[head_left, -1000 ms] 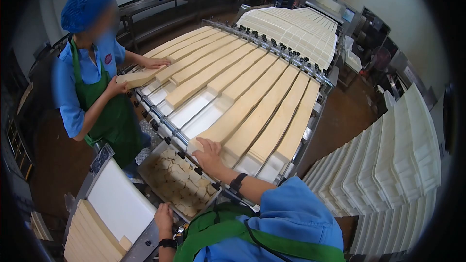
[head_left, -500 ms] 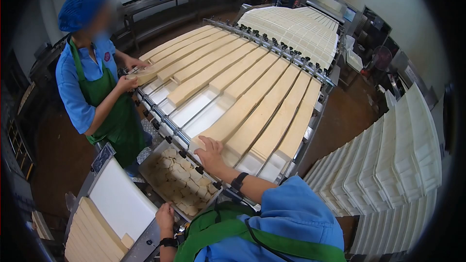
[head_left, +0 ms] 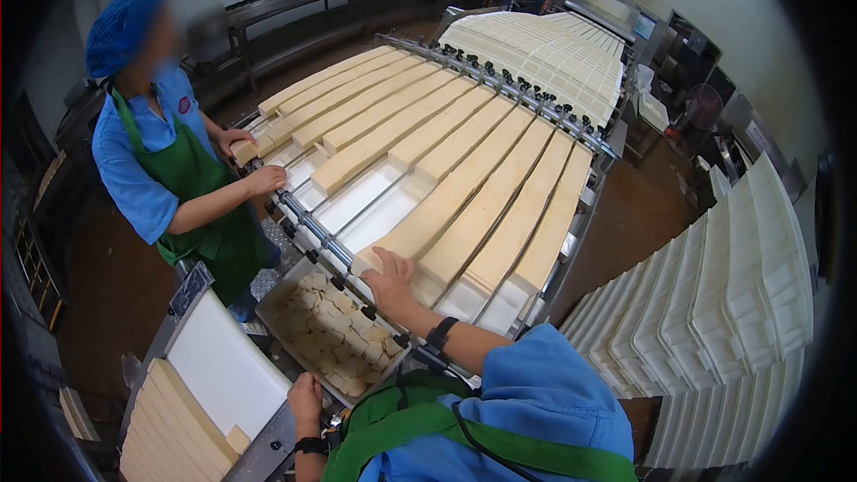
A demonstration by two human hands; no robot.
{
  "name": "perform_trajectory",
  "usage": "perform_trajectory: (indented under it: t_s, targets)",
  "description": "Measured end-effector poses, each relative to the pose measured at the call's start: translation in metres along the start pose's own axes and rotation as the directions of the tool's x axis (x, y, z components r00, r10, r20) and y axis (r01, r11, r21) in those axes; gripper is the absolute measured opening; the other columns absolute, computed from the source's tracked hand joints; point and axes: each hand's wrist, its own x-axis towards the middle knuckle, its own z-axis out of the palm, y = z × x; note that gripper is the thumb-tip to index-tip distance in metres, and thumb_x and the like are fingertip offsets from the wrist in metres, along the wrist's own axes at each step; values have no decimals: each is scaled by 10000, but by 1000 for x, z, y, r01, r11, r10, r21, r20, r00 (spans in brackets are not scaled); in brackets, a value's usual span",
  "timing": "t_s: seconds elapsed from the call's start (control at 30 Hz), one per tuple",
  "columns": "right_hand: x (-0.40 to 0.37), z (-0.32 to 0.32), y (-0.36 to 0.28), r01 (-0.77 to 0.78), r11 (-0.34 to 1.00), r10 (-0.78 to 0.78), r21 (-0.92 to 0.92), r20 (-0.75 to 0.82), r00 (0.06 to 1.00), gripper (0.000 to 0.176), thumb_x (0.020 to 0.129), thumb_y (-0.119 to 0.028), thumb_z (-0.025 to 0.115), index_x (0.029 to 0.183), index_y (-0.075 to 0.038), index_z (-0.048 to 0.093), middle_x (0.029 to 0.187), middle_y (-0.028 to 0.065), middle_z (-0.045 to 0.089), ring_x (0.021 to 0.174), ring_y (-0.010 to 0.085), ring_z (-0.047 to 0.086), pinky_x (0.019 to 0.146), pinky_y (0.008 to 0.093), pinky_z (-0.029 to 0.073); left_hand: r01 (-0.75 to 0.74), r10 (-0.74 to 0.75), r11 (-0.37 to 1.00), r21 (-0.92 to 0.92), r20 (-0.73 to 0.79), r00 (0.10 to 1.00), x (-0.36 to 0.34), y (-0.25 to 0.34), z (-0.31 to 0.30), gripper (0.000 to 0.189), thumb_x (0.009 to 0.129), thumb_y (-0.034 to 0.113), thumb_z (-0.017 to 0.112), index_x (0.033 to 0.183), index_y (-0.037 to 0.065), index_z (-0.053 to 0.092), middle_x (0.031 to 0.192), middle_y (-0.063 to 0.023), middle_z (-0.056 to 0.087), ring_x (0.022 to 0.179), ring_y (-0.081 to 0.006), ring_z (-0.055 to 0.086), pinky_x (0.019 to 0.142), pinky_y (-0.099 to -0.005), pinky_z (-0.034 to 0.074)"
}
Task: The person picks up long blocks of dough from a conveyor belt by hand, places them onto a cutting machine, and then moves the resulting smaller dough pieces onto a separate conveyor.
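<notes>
My right hand (head_left: 391, 284) lies with its fingers spread on the near end of a long pale strip (head_left: 446, 214), one of several side by side on the conveyor (head_left: 357, 210). My left hand (head_left: 305, 399) is beside the lower corner of a metal bin (head_left: 284, 321) that holds broken pale pieces (head_left: 335, 326). The fingers of that hand are curled, and whether they grip anything is hidden. Across the conveyor's left side, a co-worker in a blue cap (head_left: 125, 27) has one hand on a strip end and the other hand at the conveyor's edge.
At the lower left, a white board (head_left: 219, 361) has several pale strips (head_left: 170, 428) beside it. Tall stacks of white trays (head_left: 696, 295) stand at the right. Black knobs line the bar (head_left: 518, 85) across the conveyor. A fan (head_left: 703, 105) stands at the back right.
The co-worker has leaned to the left, and one of their hands has moved down along the conveyor's edge. The strips have shifted slightly to the right. My hands have barely moved.
</notes>
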Motion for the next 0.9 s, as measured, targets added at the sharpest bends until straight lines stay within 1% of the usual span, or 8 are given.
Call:
perform_trajectory:
  t_s: [0.13, 0.23, 0.33, 0.43, 0.5, 0.7, 0.8, 0.9]
  targets:
    - [0, -1, 0, -10, 1000, 10, 1, 1, 1000, 170, 759, -92, 572, 884, -157, 667, 1282, 152, 428, 1194, 309, 368, 974, 461, 208, -2, 2, 1000, 23, -12, 1000, 0, -2, 3, 94, 731, 36, 599, 714, 64, 511, 710, -128, 569, 685, -333, 585, 601, -415, 469]
    - [-1, 0, 1, -23, 1000, 23, 1, 4, 1000, 193, 755, -82, 569, 888, -167, 680, 1284, 157, 423, 1195, 314, 363, 975, 465, 205, -4, 4, 1000, 26, 17, 1000, 0, -4, 2, 112, 718, 33, 599, 686, 60, 495, 694, -129, 552, 665, -337, 571, 587, -421, 458]
    - [-2, 2, 1, -32, 999, 32, -8, 0, 999, 201, 754, -77, 568, 880, -173, 693, 1286, 162, 419, 1197, 320, 355, 980, 473, 198, -28, 29, 999, 37, -15, 999, 0, -5, 4, 125, 705, 35, 604, 667, 58, 488, 687, -128, 541, 656, -342, 561, 579, -423, 449]
    - [-3, 5, 3, -42, 999, 42, 6, -9, 999, 199, 758, -77, 567, 866, -174, 703, 1289, 163, 416, 1202, 325, 347, 986, 478, 192, -9, 9, 999, 39, -7, 1000, 0, -3, 2, 127, 705, 33, 606, 664, 59, 489, 690, -125, 542, 660, -342, 561, 578, -422, 448]
    - [-3, 5, 4, -49, 999, 49, 19, -2, 999, 197, 764, -81, 567, 864, -176, 708, 1293, 162, 416, 1204, 326, 343, 988, 478, 190, -22, 22, 999, 45, -9, 1000, 0, -2, 1, 129, 705, 32, 609, 666, 59, 489, 689, -123, 541, 660, -341, 561, 579, -421, 448]
    - [0, 0, 0, -70, 997, 71, -6, 7, 997, 187, 777, -99, 574, 874, -179, 713, 1301, 158, 416, 1193, 321, 354, 984, 463, 196, -19, 19, 999, 27, -9, 1000, -1, -5, 3, 136, 706, 28, 615, 667, 59, 488, 689, -120, 543, 662, -338, 563, 580, -421, 450]
    - [0, 2, 1, -68, 998, 68, -17, -11, 998, 173, 755, -110, 609, 871, -183, 714, 1294, 152, 420, 1191, 317, 356, 985, 465, 197, -17, 17, 1000, 22, -19, 1000, -1, -3, 2, 140, 705, 25, 616, 668, 61, 486, 686, -117, 542, 657, -338, 563, 575, -420, 450]
    - [1, -6, -1, -83, 996, 83, 11, 3, 997, 176, 720, -123, 649, 872, -186, 710, 1301, 148, 412, 1192, 316, 353, 985, 471, 200, -26, 27, 999, 25, -31, 999, -1, -4, 3, 145, 702, 21, 619, 668, 64, 484, 681, -116, 538, 650, -338, 562, 568, -420, 449]
